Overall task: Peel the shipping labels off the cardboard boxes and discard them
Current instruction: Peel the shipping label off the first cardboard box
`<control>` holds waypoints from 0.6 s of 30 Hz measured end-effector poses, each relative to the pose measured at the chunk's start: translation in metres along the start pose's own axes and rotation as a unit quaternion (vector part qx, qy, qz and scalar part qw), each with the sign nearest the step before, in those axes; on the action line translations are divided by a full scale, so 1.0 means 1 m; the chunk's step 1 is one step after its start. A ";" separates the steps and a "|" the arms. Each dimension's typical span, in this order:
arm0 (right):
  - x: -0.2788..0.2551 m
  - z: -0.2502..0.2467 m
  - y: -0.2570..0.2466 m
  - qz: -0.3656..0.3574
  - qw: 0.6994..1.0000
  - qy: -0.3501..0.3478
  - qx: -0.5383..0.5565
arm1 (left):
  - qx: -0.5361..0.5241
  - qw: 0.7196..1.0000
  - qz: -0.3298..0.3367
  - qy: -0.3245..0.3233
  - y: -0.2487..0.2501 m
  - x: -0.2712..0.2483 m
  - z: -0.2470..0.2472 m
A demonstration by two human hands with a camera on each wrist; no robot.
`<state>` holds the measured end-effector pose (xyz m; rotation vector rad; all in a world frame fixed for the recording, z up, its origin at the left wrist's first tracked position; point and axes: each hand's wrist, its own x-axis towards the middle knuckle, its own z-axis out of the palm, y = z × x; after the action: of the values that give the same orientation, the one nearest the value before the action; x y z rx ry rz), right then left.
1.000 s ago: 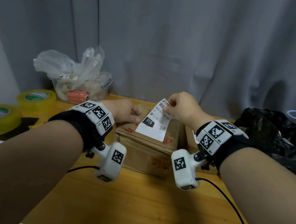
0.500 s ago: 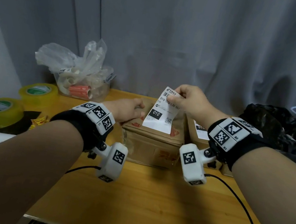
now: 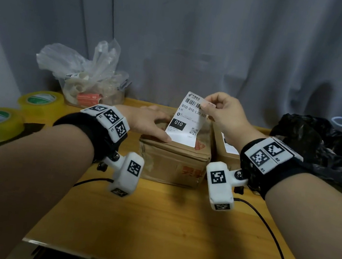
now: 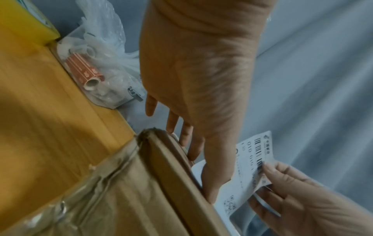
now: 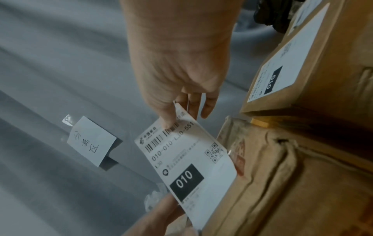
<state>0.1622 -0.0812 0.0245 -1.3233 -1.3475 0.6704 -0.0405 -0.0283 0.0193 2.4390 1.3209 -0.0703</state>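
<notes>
A taped brown cardboard box (image 3: pixel 174 163) stands at the middle of the wooden table. A white shipping label (image 3: pixel 185 120) marked 010 stands almost upright off the box's top, its lower edge still on the cardboard. My right hand (image 3: pixel 219 112) pinches the label's top right corner between thumb and fingers (image 5: pixel 169 118). My left hand (image 3: pixel 148 123) lies flat on the box top, left of the label, fingers straight (image 4: pixel 189 137). A second box (image 3: pixel 226 153) with its own white label (image 5: pixel 282 63) stands just right of the first.
A clear plastic bag (image 3: pixel 84 76) of scraps sits at the back left, with yellow tape rolls (image 3: pixel 39 100) beside it. A black plastic bag (image 3: pixel 318 149) lies at the right. A grey curtain hangs behind, with a small handwritten note (image 5: pixel 91 140) taped to it.
My right hand has pulled the label up and back, so more of it stands free of the box. My left hand stays pressed on the box top.
</notes>
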 end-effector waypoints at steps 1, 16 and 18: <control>0.000 0.000 -0.001 -0.002 1.000 0.001 0.001 | -0.002 1.000 -0.003 0.005 -0.001 0.002 0.002; -0.009 0.002 -0.030 0.020 0.999 0.013 -0.029 | 0.014 0.999 -0.015 0.041 0.008 -0.003 0.014; -0.008 0.004 -0.032 0.025 0.998 0.020 -0.046 | 0.015 0.998 -0.015 0.053 0.010 -0.005 0.015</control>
<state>0.1467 -0.0942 0.0505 -1.4407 -1.3313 0.6181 -0.0328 -0.0423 0.0097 2.4790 1.4112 0.0320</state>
